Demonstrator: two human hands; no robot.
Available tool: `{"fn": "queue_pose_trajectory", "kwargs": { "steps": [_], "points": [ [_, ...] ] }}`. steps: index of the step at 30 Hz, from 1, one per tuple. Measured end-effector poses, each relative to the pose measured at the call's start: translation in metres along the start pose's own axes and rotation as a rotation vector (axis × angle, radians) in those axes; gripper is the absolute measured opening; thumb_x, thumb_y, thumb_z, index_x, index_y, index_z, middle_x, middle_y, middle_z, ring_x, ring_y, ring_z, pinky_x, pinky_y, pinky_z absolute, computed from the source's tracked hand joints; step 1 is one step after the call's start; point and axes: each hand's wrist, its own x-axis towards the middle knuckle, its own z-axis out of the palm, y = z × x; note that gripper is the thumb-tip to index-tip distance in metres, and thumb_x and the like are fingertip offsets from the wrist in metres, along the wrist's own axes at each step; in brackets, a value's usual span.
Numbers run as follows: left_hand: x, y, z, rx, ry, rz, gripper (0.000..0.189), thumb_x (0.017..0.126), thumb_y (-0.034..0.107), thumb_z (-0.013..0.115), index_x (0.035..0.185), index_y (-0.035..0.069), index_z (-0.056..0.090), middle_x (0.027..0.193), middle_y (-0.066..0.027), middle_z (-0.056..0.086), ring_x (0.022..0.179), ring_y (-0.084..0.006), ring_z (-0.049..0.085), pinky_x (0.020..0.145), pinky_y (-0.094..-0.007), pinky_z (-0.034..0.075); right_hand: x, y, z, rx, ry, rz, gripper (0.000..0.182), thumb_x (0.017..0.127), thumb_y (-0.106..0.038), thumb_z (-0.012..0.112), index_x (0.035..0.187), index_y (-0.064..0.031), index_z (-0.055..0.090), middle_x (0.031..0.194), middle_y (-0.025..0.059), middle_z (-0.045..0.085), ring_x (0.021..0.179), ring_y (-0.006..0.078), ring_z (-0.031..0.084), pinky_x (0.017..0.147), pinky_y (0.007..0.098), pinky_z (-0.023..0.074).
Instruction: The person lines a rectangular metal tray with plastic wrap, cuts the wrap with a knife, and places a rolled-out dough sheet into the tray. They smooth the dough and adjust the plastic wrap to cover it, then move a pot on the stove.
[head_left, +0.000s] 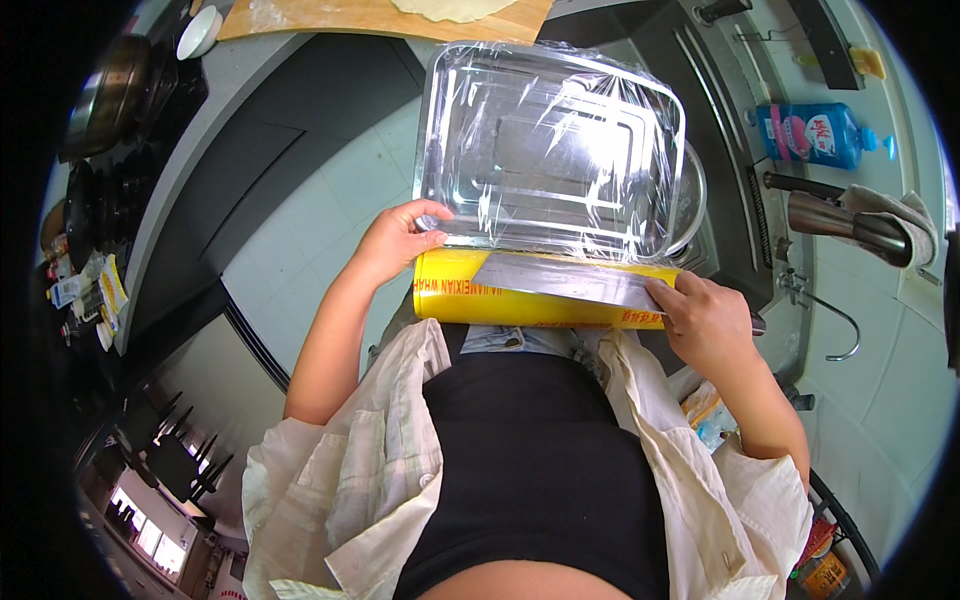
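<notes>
A rectangular stainless steel tray lies before me with clear plastic wrap stretched over it. Along its near edge rests a yellow roll of plastic wrap. My left hand pinches the tray's near left corner between thumb and fingers, where the film meets the roll. In my right hand is a broad-bladed kitchen knife, gripped near the handle, its blade flat along the top of the roll and pointing left.
A wooden board with flat dough lies beyond the tray, beside a white bowl. At right are a sink, a glass lid or bowl and a blue detergent bottle. Pans stand at far left.
</notes>
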Motion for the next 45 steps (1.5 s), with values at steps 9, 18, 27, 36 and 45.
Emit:
{"fn": "queue_pose_trajectory", "kwargs": {
  "steps": [9, 18, 27, 36, 45],
  "points": [
    [0.0, 0.001, -0.001, -0.038, -0.014, -0.033, 0.019, 0.083, 0.004, 0.066, 0.101, 0.01, 0.065, 0.069, 0.0037, 0.058, 0.058, -0.0032, 0.05, 0.051, -0.0198, 0.04, 0.003, 0.002, 0.006, 0.002, 0.015, -0.004, 0.014, 0.071, -0.01, 0.061, 0.085, -0.0116, 0.059, 0.071, 0.006, 0.053, 0.065, 0.0239, 0.06, 0.052, 0.0367, 0.048],
    [-0.002, 0.009, 0.0, 0.023, -0.001, -0.066, 0.019, 0.083, 0.004, 0.067, 0.101, 0.01, 0.065, 0.069, 0.0024, 0.059, 0.058, -0.0035, 0.052, 0.05, -0.0195, 0.04, 0.001, 0.011, 0.008, -0.018, -0.02, 0.031, 0.022, 0.07, -0.009, 0.061, 0.092, -0.0132, 0.063, 0.074, 0.0064, 0.054, 0.067, 0.0241, 0.061, 0.054, 0.0373, 0.0485],
    [-0.002, 0.015, -0.001, 0.039, -0.018, -0.094, 0.019, 0.083, 0.004, 0.067, 0.101, 0.01, 0.064, 0.069, 0.0017, 0.061, 0.058, -0.0038, 0.054, 0.049, -0.0196, 0.04, -0.013, 0.025, 0.006, -0.052, -0.068, 0.076, 0.032, 0.069, -0.007, 0.064, 0.1, -0.0136, 0.067, 0.076, 0.0051, 0.057, 0.069, 0.0234, 0.061, 0.057, 0.0356, 0.0503],
    [-0.005, 0.021, 0.002, 0.081, 0.003, -0.094, 0.019, 0.083, 0.004, 0.066, 0.101, 0.01, 0.064, 0.068, 0.0014, 0.061, 0.057, -0.0035, 0.054, 0.049, -0.0197, 0.04, -0.038, 0.046, -0.003, -0.079, -0.065, 0.149, 0.03, 0.068, -0.007, 0.064, 0.097, -0.0138, 0.068, 0.074, 0.0058, 0.055, 0.068, 0.0254, 0.061, 0.057, 0.0378, 0.05],
    [-0.006, 0.022, 0.003, 0.122, 0.024, -0.065, 0.019, 0.083, 0.004, 0.066, 0.101, 0.01, 0.064, 0.065, 0.0025, 0.058, 0.053, -0.0032, 0.051, 0.046, -0.0192, 0.039, -0.062, 0.066, -0.015, -0.135, -0.165, 0.237, 0.022, 0.073, -0.009, 0.059, 0.093, -0.0145, 0.067, 0.076, 0.0069, 0.056, 0.071, 0.0263, 0.062, 0.059, 0.0387, 0.0496]
  ]
}}
